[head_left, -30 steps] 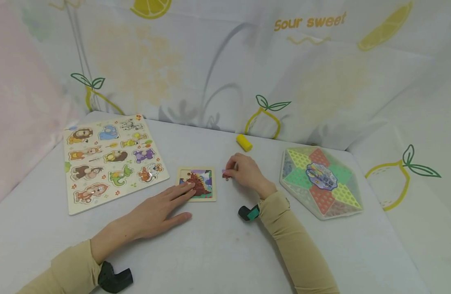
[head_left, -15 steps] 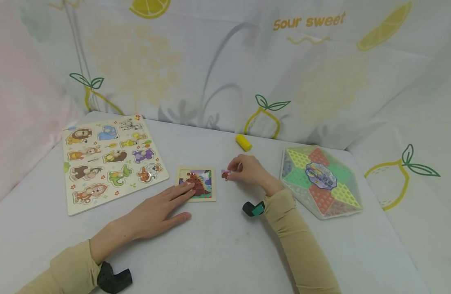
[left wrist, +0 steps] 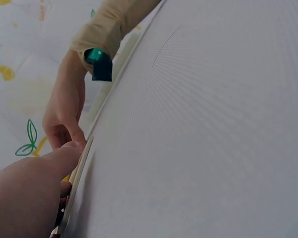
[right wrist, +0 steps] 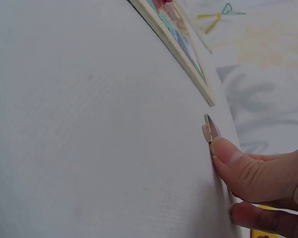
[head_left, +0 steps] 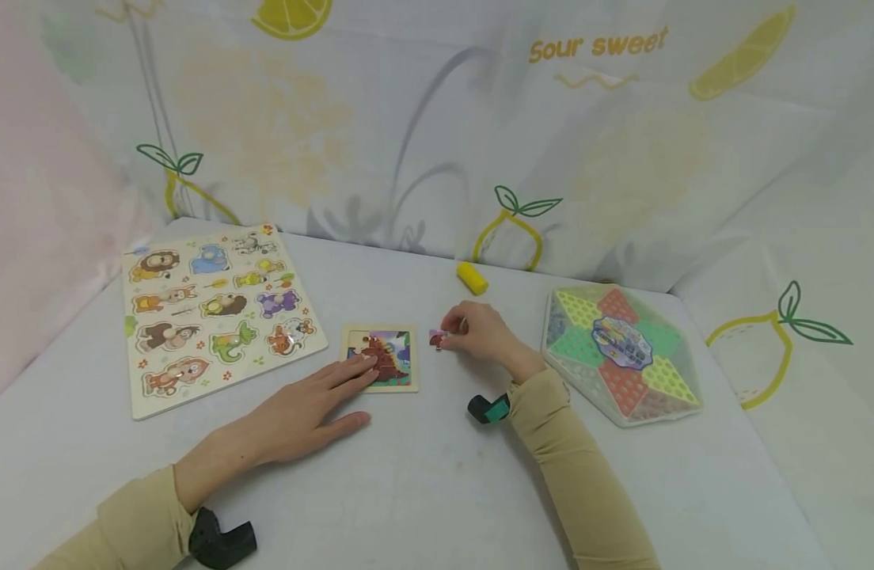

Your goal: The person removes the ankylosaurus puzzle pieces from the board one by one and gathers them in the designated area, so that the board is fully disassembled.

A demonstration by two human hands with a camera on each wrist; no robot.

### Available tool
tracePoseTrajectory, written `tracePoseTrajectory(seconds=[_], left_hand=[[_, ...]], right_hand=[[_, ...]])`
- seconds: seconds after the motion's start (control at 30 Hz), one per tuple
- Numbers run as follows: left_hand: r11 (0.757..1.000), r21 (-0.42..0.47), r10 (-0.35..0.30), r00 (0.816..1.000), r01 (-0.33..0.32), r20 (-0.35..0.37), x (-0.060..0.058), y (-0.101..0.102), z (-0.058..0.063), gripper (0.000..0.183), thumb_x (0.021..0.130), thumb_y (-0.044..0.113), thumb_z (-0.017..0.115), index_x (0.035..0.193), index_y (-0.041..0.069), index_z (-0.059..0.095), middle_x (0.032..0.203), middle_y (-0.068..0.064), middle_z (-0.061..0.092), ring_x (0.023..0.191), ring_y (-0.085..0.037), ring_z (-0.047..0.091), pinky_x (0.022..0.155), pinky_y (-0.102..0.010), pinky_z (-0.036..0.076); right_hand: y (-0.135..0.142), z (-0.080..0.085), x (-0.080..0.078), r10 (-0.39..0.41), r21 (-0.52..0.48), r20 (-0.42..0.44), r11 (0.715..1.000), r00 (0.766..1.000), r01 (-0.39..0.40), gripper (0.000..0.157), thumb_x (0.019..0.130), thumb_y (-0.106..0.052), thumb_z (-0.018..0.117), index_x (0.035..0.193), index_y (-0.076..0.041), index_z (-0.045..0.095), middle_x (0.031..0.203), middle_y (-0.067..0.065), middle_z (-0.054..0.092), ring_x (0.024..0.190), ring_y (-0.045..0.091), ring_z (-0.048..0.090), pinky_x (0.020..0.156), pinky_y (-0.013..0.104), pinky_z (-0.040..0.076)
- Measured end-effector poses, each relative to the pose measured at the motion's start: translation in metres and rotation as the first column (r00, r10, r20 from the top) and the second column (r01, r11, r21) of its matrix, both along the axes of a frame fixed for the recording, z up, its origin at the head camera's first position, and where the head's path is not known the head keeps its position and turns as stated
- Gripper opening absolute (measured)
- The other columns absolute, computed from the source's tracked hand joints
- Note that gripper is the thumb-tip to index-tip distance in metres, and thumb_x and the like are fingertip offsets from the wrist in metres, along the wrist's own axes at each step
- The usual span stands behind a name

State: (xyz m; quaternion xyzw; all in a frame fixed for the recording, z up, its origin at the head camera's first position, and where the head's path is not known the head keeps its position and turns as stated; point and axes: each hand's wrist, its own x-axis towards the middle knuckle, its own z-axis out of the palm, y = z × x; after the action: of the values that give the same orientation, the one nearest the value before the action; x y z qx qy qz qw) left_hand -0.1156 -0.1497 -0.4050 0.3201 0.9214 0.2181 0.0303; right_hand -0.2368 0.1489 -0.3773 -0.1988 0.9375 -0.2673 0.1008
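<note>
1. Piece [head_left: 436, 340]: located on the table [head_left: 423, 483], to the right of the frame [head_left: 414, 362], apart from it. A purple and dark red print is shown on its visible face.
2. Right hand [head_left: 485, 336]: the piece is pinched at its right-hand side between thumb and finger, with the grip closed down to its thickness. Most of the piece is left uncovered, on the side towards the frame. The finger behind it is mostly hidden in the right wrist view.
3. Left hand [head_left: 302, 412]: fingers are extended and laid over the left part of the frame; nothing is gripped. The thumb is spread, nearer the person.
4. Key relation: the frame lies leftward of the pinched piece, with a short bare strip of table between. The piece is held by the right hand; the frame is touched by the left. In the right wrist view the piece is seen nearly edge-on, just beyond a corner of the frame.
5. Axis: the piece appears about as wide as tall, so no long axis can be named. Whether it is lifted or touching the table cannot be told.
6. Frame contents: a dark red picture [head_left: 390, 367] is seen inside. A pale patch is noted at its upper left; judged a possible gap, not confirmed.
</note>
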Motion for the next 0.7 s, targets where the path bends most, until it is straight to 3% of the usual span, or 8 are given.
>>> tracePoseTrajectory(seconds=[0.13,0.37,0.7], left_hand=[[1.000,0.014,-0.006,1.000,0.006,-0.014,-0.001,-0.001,-0.001,0.064,0.101,0.053,0.051,0.154,0.019,0.041,0.164,0.001,0.030,0.150,-0.025,0.030,0.115,-0.049,0.037],[1.000,0.018,0.003,1.000,-0.002,-0.006,0.000,0.000,-0.001,0.062,0.101,0.054,0.050,0.153,0.020,0.043,0.163,0.002,0.032,0.149,-0.025,0.032,0.113,-0.050,0.039],[1.000,0.010,0.014,1.000,-0.014,0.002,-0.001,0.000,-0.001,0.062,0.101,0.055,0.049,0.152,0.020,0.045,0.162,0.001,0.033,0.148,-0.024,0.033,0.113,-0.049,0.040]], right_hand=[[-0.003,0.004,0.002,-0.007,-0.018,-0.031,1.000,0.999,0.007,0.019,0.089,-0.019,0.077,0.103,-0.007,0.072,0.095,0.005,0.067,0.083,0.019,0.056,0.072,0.026,0.047],[-0.026,0.016,0.012,-0.005,-0.163,-0.212,0.986,0.977,-0.030,0.014,0.095,-0.015,0.070,0.104,-0.006,0.073,0.093,0.007,0.067,0.080,0.019,0.059,0.070,0.025,0.049],[-0.075,0.008,0.019,0.041,-0.163,-0.186,0.984,0.982,-0.072,0.018,0.096,-0.006,0.065,0.112,-0.002,0.072,0.102,0.010,0.069,0.090,0.021,0.064,0.076,0.026,0.053]])
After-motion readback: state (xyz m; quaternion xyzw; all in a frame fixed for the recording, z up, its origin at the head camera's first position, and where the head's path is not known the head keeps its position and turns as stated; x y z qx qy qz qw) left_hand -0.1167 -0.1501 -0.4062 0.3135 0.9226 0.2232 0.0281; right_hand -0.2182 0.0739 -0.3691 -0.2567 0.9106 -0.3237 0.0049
